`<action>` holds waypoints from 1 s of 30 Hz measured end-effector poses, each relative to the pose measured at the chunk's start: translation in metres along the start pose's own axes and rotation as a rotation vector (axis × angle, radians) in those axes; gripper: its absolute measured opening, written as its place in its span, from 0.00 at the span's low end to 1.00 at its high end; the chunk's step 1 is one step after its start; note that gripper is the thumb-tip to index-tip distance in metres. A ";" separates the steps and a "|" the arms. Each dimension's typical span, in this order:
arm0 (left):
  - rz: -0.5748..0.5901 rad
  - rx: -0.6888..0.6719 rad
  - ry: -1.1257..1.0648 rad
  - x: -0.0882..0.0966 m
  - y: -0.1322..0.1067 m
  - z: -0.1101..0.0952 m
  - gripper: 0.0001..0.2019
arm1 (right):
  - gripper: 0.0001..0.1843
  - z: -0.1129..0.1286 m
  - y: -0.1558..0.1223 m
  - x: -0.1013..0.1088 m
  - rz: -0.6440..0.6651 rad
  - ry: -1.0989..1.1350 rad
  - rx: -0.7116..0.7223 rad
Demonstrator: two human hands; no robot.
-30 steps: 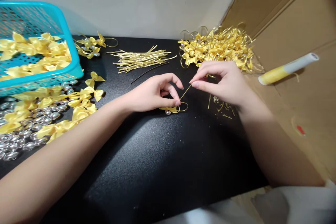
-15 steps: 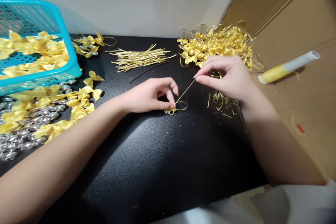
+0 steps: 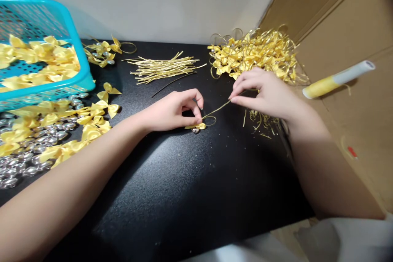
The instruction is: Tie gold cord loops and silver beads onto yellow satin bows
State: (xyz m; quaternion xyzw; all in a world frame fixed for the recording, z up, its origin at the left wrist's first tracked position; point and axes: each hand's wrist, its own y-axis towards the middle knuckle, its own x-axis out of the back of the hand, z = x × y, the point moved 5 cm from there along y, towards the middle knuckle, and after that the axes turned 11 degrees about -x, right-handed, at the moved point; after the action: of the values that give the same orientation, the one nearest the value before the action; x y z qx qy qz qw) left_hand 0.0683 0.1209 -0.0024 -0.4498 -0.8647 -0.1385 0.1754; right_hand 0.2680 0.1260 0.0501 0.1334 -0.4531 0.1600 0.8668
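My left hand (image 3: 173, 110) pinches a small yellow ribbon bow (image 3: 198, 126) with a silver bead against the black table (image 3: 184, 188). A gold cord (image 3: 216, 110) runs from a small loop at the bow up to my right hand (image 3: 264, 94). The right hand's thumb and forefinger are pinched on the cord's free end, holding it taut and low over the table.
A pile of finished gold-looped bows (image 3: 258, 53) lies behind my right hand. Cut gold cords (image 3: 162, 67) lie at centre back. A teal basket (image 3: 46, 49) of yellow bows stands at left, with loose bows (image 3: 76, 120) and silver beads (image 3: 24, 159) before it. Cardboard (image 3: 353, 90) and a yellow-white tube (image 3: 337, 78) are at right.
My right hand has drawn the cord end rightward and lower, and the loop at the bow has shrunk. My left hand stays pinched on the bow.
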 end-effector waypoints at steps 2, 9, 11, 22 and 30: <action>-0.005 0.002 -0.007 0.000 0.000 0.000 0.12 | 0.02 0.002 -0.002 -0.009 0.086 -0.103 -0.002; -0.033 0.003 -0.024 -0.001 0.001 -0.001 0.13 | 0.10 0.038 -0.007 -0.038 0.088 0.037 -0.004; -0.049 0.009 -0.007 0.000 0.001 -0.001 0.13 | 0.08 0.043 -0.007 -0.050 0.118 0.158 -0.015; -0.066 0.020 -0.060 0.009 0.002 -0.004 0.07 | 0.03 0.038 -0.005 -0.060 0.088 0.187 0.004; -0.084 0.031 0.024 0.011 0.004 -0.006 0.07 | 0.04 0.039 -0.005 -0.060 0.074 0.175 -0.011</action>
State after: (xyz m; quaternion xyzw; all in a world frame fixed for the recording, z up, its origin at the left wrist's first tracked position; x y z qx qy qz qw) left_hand 0.0666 0.1284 0.0080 -0.4084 -0.8828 -0.1375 0.1868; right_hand 0.2087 0.0973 0.0213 0.0972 -0.3812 0.2002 0.8973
